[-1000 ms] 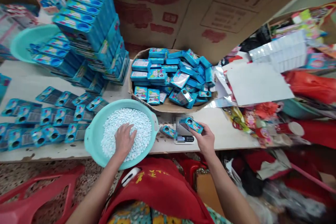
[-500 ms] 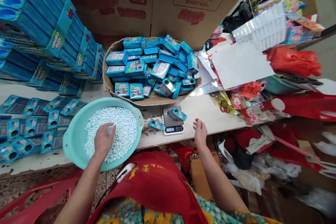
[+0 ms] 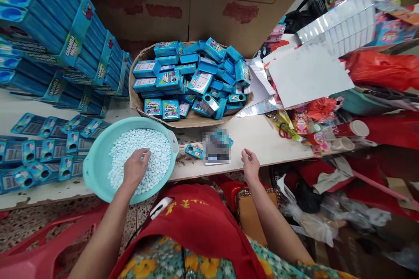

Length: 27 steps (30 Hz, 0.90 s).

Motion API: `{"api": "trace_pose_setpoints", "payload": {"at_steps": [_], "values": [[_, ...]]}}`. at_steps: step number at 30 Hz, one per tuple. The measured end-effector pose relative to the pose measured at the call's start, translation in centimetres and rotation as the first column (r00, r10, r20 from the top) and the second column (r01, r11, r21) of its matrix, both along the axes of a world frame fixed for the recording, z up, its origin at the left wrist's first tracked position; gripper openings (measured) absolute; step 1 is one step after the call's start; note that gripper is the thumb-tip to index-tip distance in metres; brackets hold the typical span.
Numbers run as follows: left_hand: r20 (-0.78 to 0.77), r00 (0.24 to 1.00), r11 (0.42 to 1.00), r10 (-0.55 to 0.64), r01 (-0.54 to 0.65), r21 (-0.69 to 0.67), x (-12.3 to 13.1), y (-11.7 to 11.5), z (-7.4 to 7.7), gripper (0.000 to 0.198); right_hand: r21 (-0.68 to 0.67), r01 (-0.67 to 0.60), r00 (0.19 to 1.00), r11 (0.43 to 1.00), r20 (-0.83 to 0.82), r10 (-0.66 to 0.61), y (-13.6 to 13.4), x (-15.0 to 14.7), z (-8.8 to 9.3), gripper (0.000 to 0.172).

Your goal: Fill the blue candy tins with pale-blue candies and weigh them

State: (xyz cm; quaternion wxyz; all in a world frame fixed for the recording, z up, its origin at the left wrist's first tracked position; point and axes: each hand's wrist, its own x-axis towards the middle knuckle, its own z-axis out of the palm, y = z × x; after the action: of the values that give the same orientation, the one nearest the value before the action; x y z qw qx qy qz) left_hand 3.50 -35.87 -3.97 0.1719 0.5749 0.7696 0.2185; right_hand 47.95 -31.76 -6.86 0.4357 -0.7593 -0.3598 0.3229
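Observation:
My left hand (image 3: 135, 168) rests palm down in a teal basin (image 3: 94, 165) filled with small white tablets (image 3: 147, 146), its fingers curled into the pile. My right hand (image 3: 250, 165) hovers empty at the table's front edge, fingers loosely apart, just right of a small scale that shows only as a blurred patch (image 3: 216, 146). A small blue box (image 3: 194, 151) lies flat on the table between the basin and the scale.
A round basket (image 3: 137, 100) heaped with small blue boxes stands behind the scale. Tall stacks of blue cartons (image 3: 62, 48) rise at the left, with flat blue packs (image 3: 42, 148) in rows below. White sheets (image 3: 307, 74) and red bags (image 3: 382, 69) crowd the right.
My right hand set its blue box on the scale, let go and drew back toward the table edge. My left hand stayed in the tablets. The view shifted right.

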Motion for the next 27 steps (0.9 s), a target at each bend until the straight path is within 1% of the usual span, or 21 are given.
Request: {"api": "trace_pose_setpoints", "payload": {"at_steps": [5,10,14,16,19,21,22,25,26,27], "values": [[-0.073,0.997,0.999,-0.027,0.029,0.031,0.2,-0.8,-0.2,0.038,-0.005,-0.072,0.997,0.997,0.018,0.073,0.2,0.3,-0.2,0.052],[-0.106,0.994,0.999,-0.022,0.025,0.027,0.1,-1.4,-0.7,0.036,-0.015,-0.131,0.991,0.991,0.028,0.132,0.5,0.2,-0.4,0.049],[-0.107,0.994,0.999,-0.025,0.027,0.022,0.0,-1.7,-0.9,0.036,-0.013,-0.193,0.981,0.981,0.016,0.193,1.0,-0.5,-0.2,0.052],[-0.099,0.995,1.0,-0.025,0.027,0.014,0.0,-1.8,-0.9,0.037,-0.001,-0.258,0.966,0.966,0.0,0.258,1.4,-1.2,0.4,0.056],[-0.088,0.996,1.0,-0.016,0.015,-0.009,0.1,-1.9,-0.7,0.037,0.039,-0.394,0.919,0.918,-0.003,0.394,2.3,-2.9,1.4,0.068],[-0.095,0.994,0.997,-0.047,0.042,-0.06,0.2,-1.8,-0.5,0.036,0.061,-0.444,0.896,0.894,0.012,0.444,3.0,-4.2,1.9,0.074],[-0.102,0.991,0.992,-0.083,0.072,-0.106,0.2,-1.7,-0.4,0.035,0.067,-0.445,0.895,0.893,0.018,0.445,3.3,-4.8,2.0,0.075],[-0.094,0.976,0.944,-0.198,0.164,-0.286,0.1,-1.5,0.0,0.029,0.074,-0.397,0.918,0.915,0.045,0.395,4.0,-6.0,2.2,0.063],[-0.074,0.974,0.928,-0.214,0.18,-0.327,0.0,-1.4,0.1,0.025,0.077,-0.375,0.927,0.924,0.065,0.371,4.1,-6.2,2.4,0.058],[-0.047,0.977,0.922,-0.207,0.178,-0.344,-0.3,-1.4,0.1,0.022,0.081,-0.357,0.933,0.93,0.085,0.351,4.1,-6.4,2.7,0.054]]}}
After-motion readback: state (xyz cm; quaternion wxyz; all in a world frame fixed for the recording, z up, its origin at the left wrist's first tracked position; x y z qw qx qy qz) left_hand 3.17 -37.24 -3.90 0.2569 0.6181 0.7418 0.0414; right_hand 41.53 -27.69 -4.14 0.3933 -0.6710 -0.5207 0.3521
